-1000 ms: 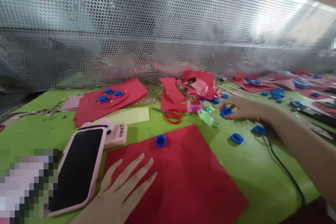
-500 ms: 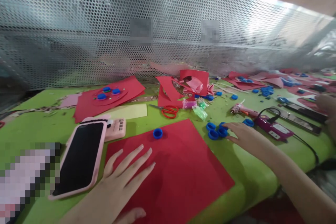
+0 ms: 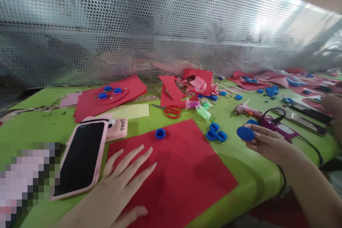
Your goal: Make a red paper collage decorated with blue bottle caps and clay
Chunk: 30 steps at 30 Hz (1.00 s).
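**Blue cap [image 3: 245,133] pinched in the right hand [image 3: 275,148], beside a red sheet [image 3: 184,178]**

From where I stand, the cap is just right of the sheet, over the green table [image 3: 235,165], and it looks to be up off the surface. Its smooth, broad face is turned back toward the person and tips somewhat upward. Being round, it has no real long axis; seen at this slant, its wider span runs side to side, dipping slightly to the right.

The cap sits out at the tips of the right hand's fingers, on their left-hand side. They pinch it by its right edge, with other fingers tucked beneath and behind; I can't make out exactly which finger presses where.

The left hand [image 3: 121,181] lies palm down on the sheet, fingers spread, holding nothing. Past its fingertips, near the sheet's far edge, a second cap [image 3: 160,133] rests with its open side up. Three loose caps [image 3: 221,136] cluster by the sheet's right edge, also open side up. A pink-cased phone [image 3: 81,158] lies left of that hand, and red-handled scissors [image 3: 172,111] lie beyond the sheet.
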Tool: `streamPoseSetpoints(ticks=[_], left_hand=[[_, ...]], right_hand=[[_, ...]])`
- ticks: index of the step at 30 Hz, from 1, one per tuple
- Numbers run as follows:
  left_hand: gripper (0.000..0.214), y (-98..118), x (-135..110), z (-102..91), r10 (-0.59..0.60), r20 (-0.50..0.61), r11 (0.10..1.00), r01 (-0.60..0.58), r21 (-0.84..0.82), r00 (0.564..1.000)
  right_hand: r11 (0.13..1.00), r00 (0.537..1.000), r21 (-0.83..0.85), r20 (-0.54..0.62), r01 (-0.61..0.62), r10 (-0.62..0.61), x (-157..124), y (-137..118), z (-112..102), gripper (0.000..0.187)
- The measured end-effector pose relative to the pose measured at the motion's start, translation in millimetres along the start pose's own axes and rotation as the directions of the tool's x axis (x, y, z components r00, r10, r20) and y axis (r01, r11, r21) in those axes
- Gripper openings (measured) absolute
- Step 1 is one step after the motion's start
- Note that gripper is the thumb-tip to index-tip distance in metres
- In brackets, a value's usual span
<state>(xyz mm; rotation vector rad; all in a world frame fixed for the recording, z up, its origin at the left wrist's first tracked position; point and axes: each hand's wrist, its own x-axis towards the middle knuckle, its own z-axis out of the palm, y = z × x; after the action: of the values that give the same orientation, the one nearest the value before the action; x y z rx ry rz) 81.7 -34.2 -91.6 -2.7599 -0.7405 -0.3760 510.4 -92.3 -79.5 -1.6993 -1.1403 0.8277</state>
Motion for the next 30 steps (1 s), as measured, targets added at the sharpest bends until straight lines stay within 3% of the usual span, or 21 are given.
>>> streamPoseSetpoints(ticks=[5,12,17,21,26,30], left_hand=[[0.068,-6.7,3.0,-4.4,0.13,-0.012,0.988,-0.129,0.088,0.991],[0.067,-7.7,4.7,-4.4,0.127,0.014,0.988,-0.128,0.089,0.992],[0.059,-1.1,-0.2,1.2,0.018,0.017,1.0,-0.018,-0.007,1.0],[0.055,0.9,0.0,3.6,-0.001,-0.013,1.0,0.001,-0.011,1.0],[0.055,-2.6,1.6,-3.0,-0.01,-0.028,1.0,0.009,-0.019,1.0],[0.041,-2.2,-10.2,-11.7,0.012,-0.113,0.989,-0.029,-0.144,0.994]], right_hand=[[0.999,0.997,-0.017,0.062,-0.05,0.051,-8.9,5.1,3.2,0.059],[0.938,0.998,-0.347,0.059,0.009,0.012,-7.7,7.4,21.2,0.045],[0.775,0.971,-0.588,0.082,0.23,-0.226,16.3,2.6,30.4,0.027],[0.61,0.917,-0.711,0.128,0.351,-0.378,29.5,0.6,46.6,0.039],[0.442,0.837,-0.729,0.344,0.523,-0.425,31.6,-3.5,72.4,0.032],[0.372,0.811,-0.74,0.402,0.561,-0.424,34.6,-0.3,77.0,0.037]])
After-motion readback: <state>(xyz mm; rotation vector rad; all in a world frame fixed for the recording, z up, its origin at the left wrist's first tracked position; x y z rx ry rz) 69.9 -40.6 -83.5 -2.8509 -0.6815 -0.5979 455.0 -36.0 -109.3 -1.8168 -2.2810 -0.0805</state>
